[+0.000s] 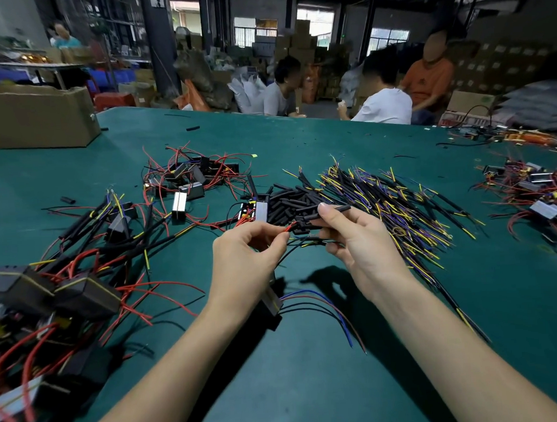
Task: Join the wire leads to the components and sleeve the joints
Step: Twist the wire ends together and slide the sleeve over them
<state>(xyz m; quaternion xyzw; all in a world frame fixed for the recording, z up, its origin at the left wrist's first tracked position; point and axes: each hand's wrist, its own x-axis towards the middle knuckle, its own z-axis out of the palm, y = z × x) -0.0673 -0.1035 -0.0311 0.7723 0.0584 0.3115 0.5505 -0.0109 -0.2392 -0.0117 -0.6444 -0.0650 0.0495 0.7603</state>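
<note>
My left hand (250, 257) pinches the end of a red wire lead (287, 228) between thumb and forefinger. A small grey-and-black component (273, 300) hangs below that hand, trailing blue, red and black leads (320, 302). My right hand (356, 239) grips a black sleeve tube (337, 209) with thumb and fingers, and thin black wires (308, 241) run between both hands. The red lead's tip meets a short black sleeve (300, 227) at my right fingertips. Behind the hands lie a heap of black sleeve pieces (289, 200) and a fan of yellow, purple and black leads (396, 204).
Finished and loose components with red wires lie at left (81, 285), behind (188, 180) and far right (534, 197) on the green table (312, 386). A cardboard box (33, 117) stands at the back left. Several people sit beyond the table's far edge.
</note>
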